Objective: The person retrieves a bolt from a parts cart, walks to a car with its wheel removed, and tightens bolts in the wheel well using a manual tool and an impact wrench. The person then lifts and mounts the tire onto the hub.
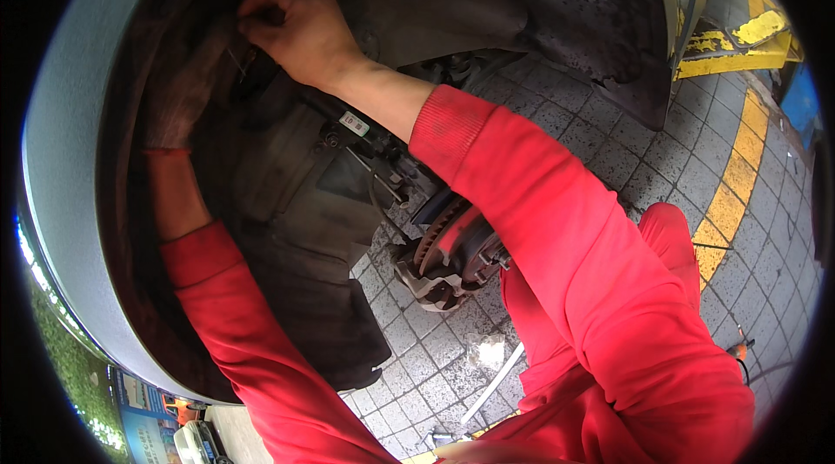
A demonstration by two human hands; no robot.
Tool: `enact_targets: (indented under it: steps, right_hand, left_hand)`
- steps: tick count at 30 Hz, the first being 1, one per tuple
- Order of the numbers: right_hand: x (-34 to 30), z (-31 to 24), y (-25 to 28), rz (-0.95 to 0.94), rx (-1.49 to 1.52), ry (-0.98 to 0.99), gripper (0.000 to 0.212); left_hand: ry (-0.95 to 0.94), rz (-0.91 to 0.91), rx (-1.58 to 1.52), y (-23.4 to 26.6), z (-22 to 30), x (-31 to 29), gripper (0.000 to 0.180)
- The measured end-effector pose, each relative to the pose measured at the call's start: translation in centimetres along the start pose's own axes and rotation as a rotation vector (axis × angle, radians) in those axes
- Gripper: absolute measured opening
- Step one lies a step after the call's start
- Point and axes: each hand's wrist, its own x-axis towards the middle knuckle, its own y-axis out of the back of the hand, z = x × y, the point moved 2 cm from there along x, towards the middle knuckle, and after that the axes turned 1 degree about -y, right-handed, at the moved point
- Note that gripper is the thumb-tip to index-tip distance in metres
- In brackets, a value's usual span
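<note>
Both my arms, in red sleeves, reach up inside a car's wheel arch, whose dark liner curves around them. Up in the shadow at the arch's left side is my left hand, in a dirty knit glove; its fingers are too dark and blurred to read. My bare right hand is close to it, at the top of the arch, with thumb and fingers curled together in a pinch. What lies in that pinch, if anything, is hidden. A thin, light-coloured piece shows between the two hands.
Below the arms sit a brake disc with its caliper and a strut carrying a white label. The car's grey-blue body panel borders the left. A yellow metal stand is at the upper right, and a white rod on the tiled floor.
</note>
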Motion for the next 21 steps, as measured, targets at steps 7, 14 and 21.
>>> enact_targets:
  steps: [7, 14, 21]
  right_hand:
    - [0.3, -0.3, 0.4, -0.073, 0.177, -0.241, 0.023]
    - [0.5, -1.1, 1.1, -0.067, 0.121, -0.11, 0.025]
    - [1.2, -1.1, 1.3, -0.147, 0.049, -0.275, 0.028]
  left_hand:
    - [0.152, -0.071, -0.06, -2.2, 0.1, -2.2, 0.044]
    - [0.05, -0.076, 0.148, -2.5, -0.2, -2.3, 0.061]
    - [0.074, -0.053, 0.094, -3.0, 1.5, -1.6, 0.054]
